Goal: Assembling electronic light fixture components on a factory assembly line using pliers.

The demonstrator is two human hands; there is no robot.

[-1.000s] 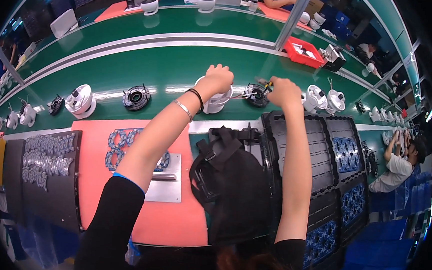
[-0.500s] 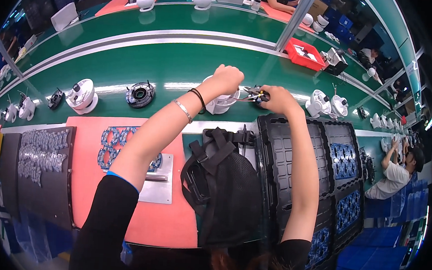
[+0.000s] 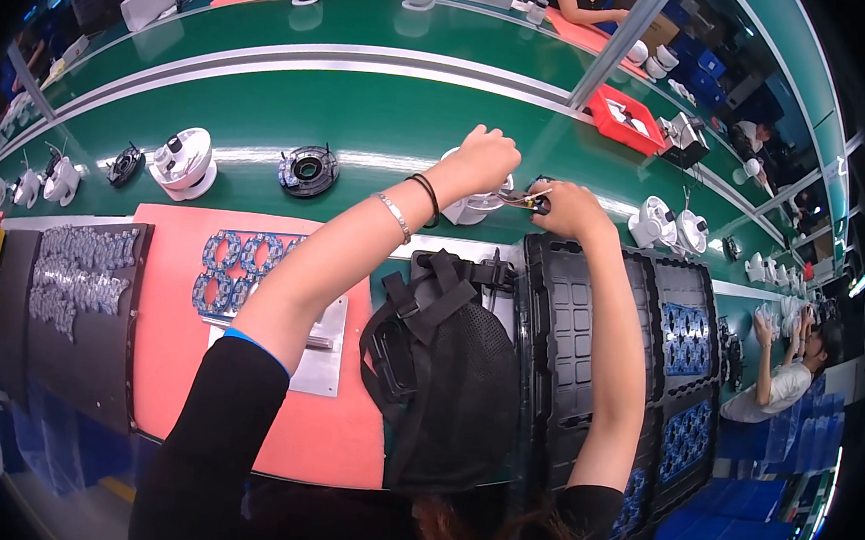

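Observation:
My left hand (image 3: 487, 160) is closed over a white rounded housing (image 3: 469, 210) on the green bench. Its curled fingers and wrist hide most of the housing and whatever they grip. To its right, my right hand (image 3: 572, 212) is wrapped round a pair of pliers (image 3: 530, 202) with dark and yellow-orange handles. The metal jaws point left and reach the housing's right side, where thin wires show. Whether the jaws grip a wire is too small to tell. A dark round part (image 3: 309, 171) lies on the bench to the left, beside another white housing (image 3: 183, 164).
Nearer me lie a pink mat (image 3: 290, 441) with blue circuit boards (image 3: 237, 268) and a metal plate (image 3: 317, 374), a black mesh bag (image 3: 459, 392) and black trays (image 3: 574, 320). More white housings (image 3: 653, 223) stand to the right. A red bin (image 3: 626, 120) sits beyond; co-workers are around.
The view has shifted, so most bench items appear farther right. The pliers have come closer to the housing, and their jaws now meet its right side. My left hand stays over the housing.

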